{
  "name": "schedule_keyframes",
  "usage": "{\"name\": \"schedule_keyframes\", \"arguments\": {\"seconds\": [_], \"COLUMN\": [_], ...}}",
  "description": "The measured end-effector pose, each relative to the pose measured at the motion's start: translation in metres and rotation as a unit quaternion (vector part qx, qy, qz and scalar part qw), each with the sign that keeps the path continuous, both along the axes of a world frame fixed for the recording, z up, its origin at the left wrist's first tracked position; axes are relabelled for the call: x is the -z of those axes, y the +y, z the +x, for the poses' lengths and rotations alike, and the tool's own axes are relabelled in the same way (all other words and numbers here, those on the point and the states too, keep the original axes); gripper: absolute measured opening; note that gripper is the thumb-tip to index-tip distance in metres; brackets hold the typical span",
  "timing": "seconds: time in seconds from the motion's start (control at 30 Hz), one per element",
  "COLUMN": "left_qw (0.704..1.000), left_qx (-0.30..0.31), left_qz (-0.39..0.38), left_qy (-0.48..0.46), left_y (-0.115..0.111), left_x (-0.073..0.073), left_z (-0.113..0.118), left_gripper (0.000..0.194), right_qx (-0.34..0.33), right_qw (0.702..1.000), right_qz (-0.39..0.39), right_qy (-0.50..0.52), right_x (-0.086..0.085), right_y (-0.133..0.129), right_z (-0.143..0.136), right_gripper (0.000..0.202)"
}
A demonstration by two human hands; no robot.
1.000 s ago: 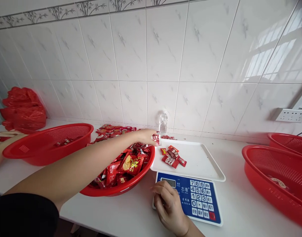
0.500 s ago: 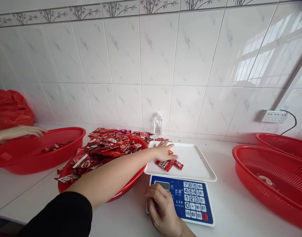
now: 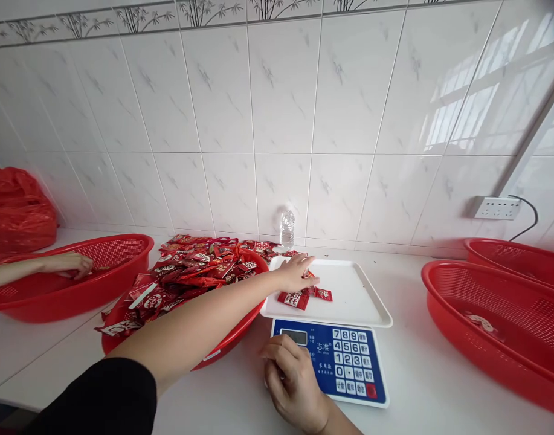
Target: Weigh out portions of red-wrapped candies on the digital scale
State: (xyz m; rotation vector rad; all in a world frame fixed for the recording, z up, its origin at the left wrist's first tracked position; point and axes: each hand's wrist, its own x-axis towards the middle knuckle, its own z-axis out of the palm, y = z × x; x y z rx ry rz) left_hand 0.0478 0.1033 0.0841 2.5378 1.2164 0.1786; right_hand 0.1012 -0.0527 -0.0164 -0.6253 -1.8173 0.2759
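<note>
My left hand (image 3: 297,273) reaches over the white weighing tray (image 3: 349,305) with its fingers stretched out and apart. Just under and beside it lie several small red snack packets (image 3: 293,300). My right hand (image 3: 295,382) is curled into a loose fist at the left side of the blue-and-white digital scale (image 3: 324,368), and nothing shows in it. Below my left forearm, a red plastic basket (image 3: 234,338) is heaped with red packets (image 3: 199,266).
Another person's hand (image 3: 70,264) is inside a red basket (image 3: 77,299) at left. A red plastic bag (image 3: 16,208) sits behind it. Near the wall stand a clear bottle (image 3: 287,228) and more packets. Red baskets (image 3: 494,356) are on the right, below a power socket (image 3: 498,208).
The other person's hand has moved right and down into its basket. My left hand stays over the tray packets, and my right fist remains by the scale. The view has shifted slightly.
</note>
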Motion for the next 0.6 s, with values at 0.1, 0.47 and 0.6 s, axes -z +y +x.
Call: {"name": "schedule_keyframes", "arguments": {"seconds": [0.1, 0.47, 0.6], "left_qw": [0.984, 0.858, 0.855], "left_qx": [-0.025, -0.087, -0.111], "left_qz": [0.029, 0.246, 0.315], "left_qy": [-0.173, -0.442, -0.396], "left_y": [-0.019, -0.173, -0.169], "left_x": [-0.013, 0.077, 0.134], "left_z": [-0.008, -0.089, -0.103], "left_gripper": [0.063, 0.037, 0.037], "right_qx": [-0.004, -0.022, -0.036], "right_qw": [1.0, 1.0, 0.999], "right_qz": [-0.005, 0.008, -0.012], "right_qy": [-0.005, -0.003, -0.008], "right_x": [0.001, -0.001, 0.0], "right_y": [-0.001, -0.002, -0.001], "right_z": [0.0, -0.001, 0.0], "right_gripper": [0.029, 0.021, 0.023]}}
